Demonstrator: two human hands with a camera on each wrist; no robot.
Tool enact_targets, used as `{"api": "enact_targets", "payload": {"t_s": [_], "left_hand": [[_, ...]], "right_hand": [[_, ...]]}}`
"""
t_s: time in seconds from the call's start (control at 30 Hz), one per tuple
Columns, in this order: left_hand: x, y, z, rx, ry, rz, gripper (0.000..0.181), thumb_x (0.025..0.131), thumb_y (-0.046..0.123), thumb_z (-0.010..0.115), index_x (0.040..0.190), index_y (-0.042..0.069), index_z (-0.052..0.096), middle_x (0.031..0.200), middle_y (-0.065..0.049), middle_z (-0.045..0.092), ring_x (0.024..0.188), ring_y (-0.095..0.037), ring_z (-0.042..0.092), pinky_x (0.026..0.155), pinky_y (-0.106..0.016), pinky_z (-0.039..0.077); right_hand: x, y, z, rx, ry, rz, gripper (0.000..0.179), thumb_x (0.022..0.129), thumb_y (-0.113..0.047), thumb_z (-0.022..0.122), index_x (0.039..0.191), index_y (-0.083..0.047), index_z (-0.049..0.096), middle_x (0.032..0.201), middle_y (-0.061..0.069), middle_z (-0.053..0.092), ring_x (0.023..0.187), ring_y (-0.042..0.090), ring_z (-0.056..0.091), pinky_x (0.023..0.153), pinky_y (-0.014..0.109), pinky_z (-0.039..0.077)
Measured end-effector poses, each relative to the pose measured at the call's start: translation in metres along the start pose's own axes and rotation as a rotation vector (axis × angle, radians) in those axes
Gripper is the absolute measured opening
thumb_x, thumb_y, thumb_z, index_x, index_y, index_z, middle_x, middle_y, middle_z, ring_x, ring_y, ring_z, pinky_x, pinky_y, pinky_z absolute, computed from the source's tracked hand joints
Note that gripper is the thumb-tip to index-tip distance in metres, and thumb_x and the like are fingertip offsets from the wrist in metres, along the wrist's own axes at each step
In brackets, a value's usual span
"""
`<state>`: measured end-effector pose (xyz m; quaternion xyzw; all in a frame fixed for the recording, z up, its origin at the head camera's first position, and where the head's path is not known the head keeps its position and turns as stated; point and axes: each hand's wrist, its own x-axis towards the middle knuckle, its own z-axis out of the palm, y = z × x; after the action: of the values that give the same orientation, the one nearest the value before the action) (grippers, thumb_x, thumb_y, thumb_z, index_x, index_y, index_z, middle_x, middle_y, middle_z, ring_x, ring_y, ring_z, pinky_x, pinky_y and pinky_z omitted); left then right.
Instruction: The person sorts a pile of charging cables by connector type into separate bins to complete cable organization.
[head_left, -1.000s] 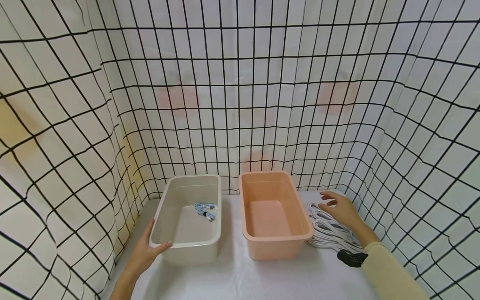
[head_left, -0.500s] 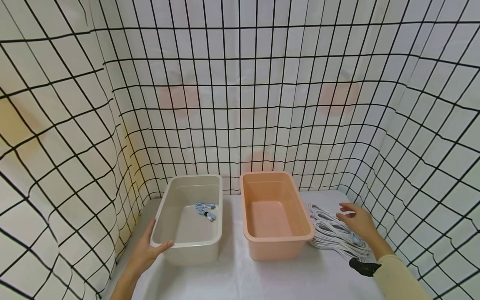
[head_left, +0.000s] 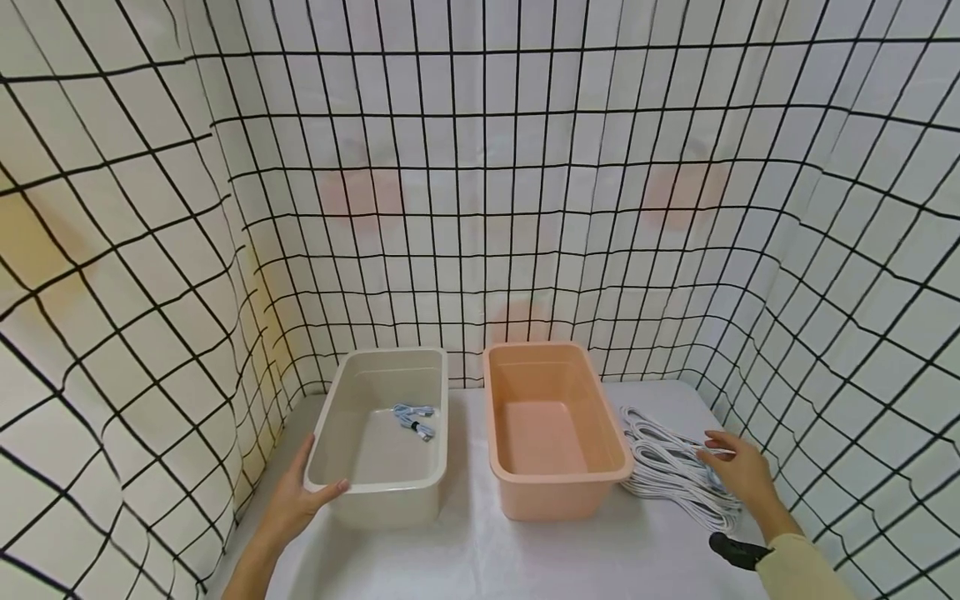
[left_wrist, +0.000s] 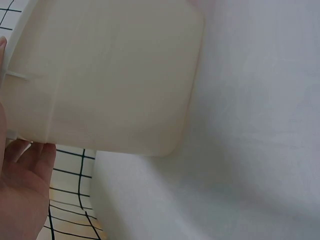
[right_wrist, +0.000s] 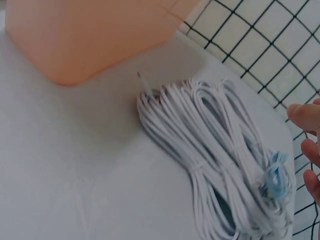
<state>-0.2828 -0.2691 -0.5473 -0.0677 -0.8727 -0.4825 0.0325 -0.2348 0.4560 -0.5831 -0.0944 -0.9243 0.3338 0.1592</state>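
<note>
White cables (right_wrist: 220, 150) lie heaped on the table (head_left: 525, 558), right of the orange bin (head_left: 555, 500). Thin round cord, folded into long loops, several hanks side by side, slanting from the back left down toward the near right. 1 pale stub with a darker tip pokes up at the end by the bin. Light blue cable (right_wrist: 276, 177), small and bunched, sits on top of the hanks at the right side.

Right hand (head_left: 746, 477) is over the right edge of the heap: fingers loosely bent, thumb apart, nothing visibly held. Contact with the cords: can't tell. It hides part of the heap from the head view. Black wrist device (head_left: 738, 552) and pale sleeve (head_left: 802, 571) behind it.

Left hand (head_left: 292, 504) is spread wide at the near left corner of the cream bin (head_left: 390, 510), thumb at the near rim, fingers along the outside. Inside that bin: 1 blue-white cable (head_left: 408, 412), folded, with a black tie.

Orange bin stands between cream bin and heap. Black mesh (head_left: 484, 167) runs along the back and both sides, near the heap's right.
</note>
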Motion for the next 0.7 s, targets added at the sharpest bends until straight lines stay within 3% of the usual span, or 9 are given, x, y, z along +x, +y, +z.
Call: {"api": "enact_targets", "payload": {"t_s": [0.2,0.33,0.5,0.7], "left_hand": [[-0.001,0.002,0.000,0.011,0.009,0.005,0.112,0.087,0.024,0.086,0.164,-0.002,0.008,0.158,-0.039,0.027,0.134,-0.058,0.042,0.109,-0.070,0.034],[-0.001,0.002,0.000,0.011,0.000,-0.014,0.113,0.087,0.026,0.085,0.164,-0.001,0.008,0.160,-0.038,0.024,0.136,-0.058,0.040,0.110,-0.069,0.033],[0.000,0.002,0.000,0.018,0.005,-0.006,0.112,0.086,0.027,0.085,0.164,-0.001,0.009,0.160,-0.037,0.024,0.136,-0.057,0.040,0.111,-0.069,0.033],[0.000,0.002,-0.002,0.005,0.014,-0.005,0.112,0.086,0.025,0.086,0.164,-0.001,0.010,0.159,-0.037,0.026,0.133,-0.056,0.044,0.109,-0.068,0.035]], "right_hand": [[-0.009,0.022,0.009,0.021,0.023,0.126,0.055,0.099,-0.027,0.073,0.139,0.007,0.056,0.129,0.029,0.064,0.113,0.047,0.061,0.074,0.031,0.052],[-0.011,0.037,0.018,0.005,0.023,0.162,0.055,0.097,-0.023,0.075,0.137,0.009,0.056,0.128,0.032,0.063,0.114,0.050,0.059,0.087,0.048,0.052],[-0.012,0.050,0.033,-0.071,-0.015,0.249,0.067,0.094,-0.029,0.076,0.143,0.009,0.051,0.140,0.037,0.051,0.128,0.058,0.045,0.105,0.066,0.037],[-0.013,0.052,0.046,-0.155,0.042,0.247,0.066,0.094,-0.031,0.073,0.142,0.008,0.051,0.141,0.040,0.046,0.129,0.063,0.040,0.107,0.067,0.034]]}}
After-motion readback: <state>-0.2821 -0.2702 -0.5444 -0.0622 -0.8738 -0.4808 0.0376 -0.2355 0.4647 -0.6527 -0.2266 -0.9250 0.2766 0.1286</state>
